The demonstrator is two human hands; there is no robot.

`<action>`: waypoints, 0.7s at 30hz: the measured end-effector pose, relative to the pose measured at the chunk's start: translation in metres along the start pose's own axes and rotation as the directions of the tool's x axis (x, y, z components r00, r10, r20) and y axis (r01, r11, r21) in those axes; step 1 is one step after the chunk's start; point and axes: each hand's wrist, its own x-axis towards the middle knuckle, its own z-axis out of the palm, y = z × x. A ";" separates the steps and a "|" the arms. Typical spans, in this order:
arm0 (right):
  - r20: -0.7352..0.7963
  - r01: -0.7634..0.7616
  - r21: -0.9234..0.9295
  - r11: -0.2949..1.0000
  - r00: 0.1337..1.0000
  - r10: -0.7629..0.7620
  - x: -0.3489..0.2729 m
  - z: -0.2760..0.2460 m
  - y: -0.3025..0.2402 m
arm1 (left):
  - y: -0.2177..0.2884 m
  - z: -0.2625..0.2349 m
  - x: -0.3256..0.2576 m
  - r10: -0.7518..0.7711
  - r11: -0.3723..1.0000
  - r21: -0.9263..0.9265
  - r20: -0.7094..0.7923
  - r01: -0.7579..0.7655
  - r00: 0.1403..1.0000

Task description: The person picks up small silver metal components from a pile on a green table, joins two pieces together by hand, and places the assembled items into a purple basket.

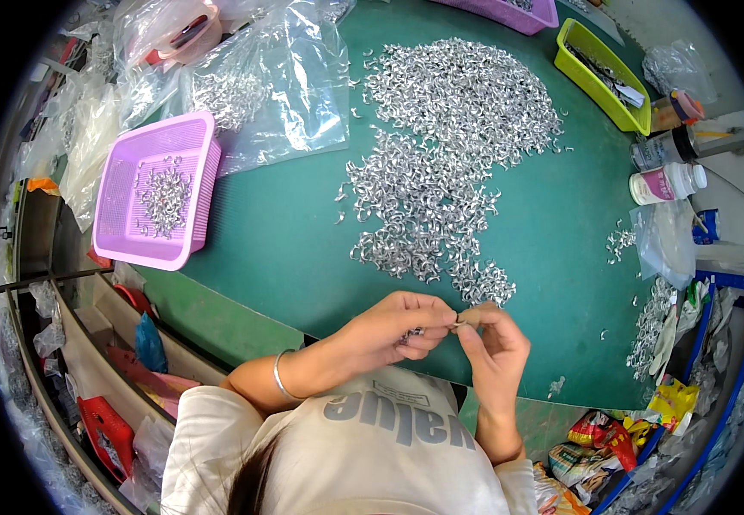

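- Pink basket at table left edge, holding a few silver clips.
- Loose clip pile mid-table.
- Left hand and right hand at near edge, fingertips pinching one small clip.
- Green tray at far right corner, holding metal parts.

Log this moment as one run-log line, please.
left hand: pinching small metal clips | right hand: fingertips meeting left, holding one clip | clip pile: spread on green mat | pink basket: some clips inside

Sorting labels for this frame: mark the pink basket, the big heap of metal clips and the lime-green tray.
pink basket point(113, 202): head view, left wall.
heap of metal clips point(449, 129): head view, middle of the pile.
lime-green tray point(585, 84): head view, near side wall.
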 end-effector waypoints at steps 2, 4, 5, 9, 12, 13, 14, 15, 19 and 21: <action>0.058 -0.133 -0.056 0.989 0.989 0.137 0.014 -0.008 0.000 | -0.003 -0.010 0.005 -0.096 0.965 -0.240 0.052 0.106 0.994; -0.070 -0.101 -0.183 0.978 0.993 0.090 0.038 -0.007 0.008 | -0.006 -0.015 0.001 -0.052 0.949 -0.307 0.083 0.075 0.995; -0.127 -0.063 -0.332 0.941 0.992 0.022 0.054 -0.005 0.011 | -0.007 -0.017 -0.001 -0.031 0.938 -0.341 0.099 0.063 0.995; 0.166 0.315 -0.823 0.472 0.929 -0.330 0.114 0.010 0.031 | -0.005 -0.015 -0.003 0.061 0.998 -0.035 0.059 -0.059 0.996; 0.299 0.377 -0.871 0.314 0.916 -0.269 0.123 0.019 0.043 | -0.004 -0.018 -0.004 0.192 0.970 0.141 0.065 -0.200 0.979; 0.329 0.395 -0.863 0.314 0.913 -0.243 0.122 0.018 0.041 | -0.002 -0.020 -0.004 0.215 0.965 0.142 0.069 -0.222 0.974; 0.360 0.413 -0.855 0.315 0.908 -0.213 0.115 0.016 0.037 | -0.001 -0.021 -0.005 0.237 0.960 0.139 0.070 -0.244 0.969; 0.392 0.432 -0.845 0.315 0.901 -0.183 0.108 0.015 0.033 | 0.000 -0.024 -0.005 0.255 0.954 0.150 0.050 -0.259 0.966; 0.514 0.517 -0.804 0.293 0.853 -0.093 0.080 0.004 0.036 | -0.001 -0.033 -0.003 0.277 0.942 0.216 -0.066 -0.257 0.959; 0.524 0.521 -0.776 0.355 0.846 -0.097 0.070 0.000 0.036 | -0.001 -0.039 -0.003 0.245 0.953 0.214 -0.134 -0.213 0.960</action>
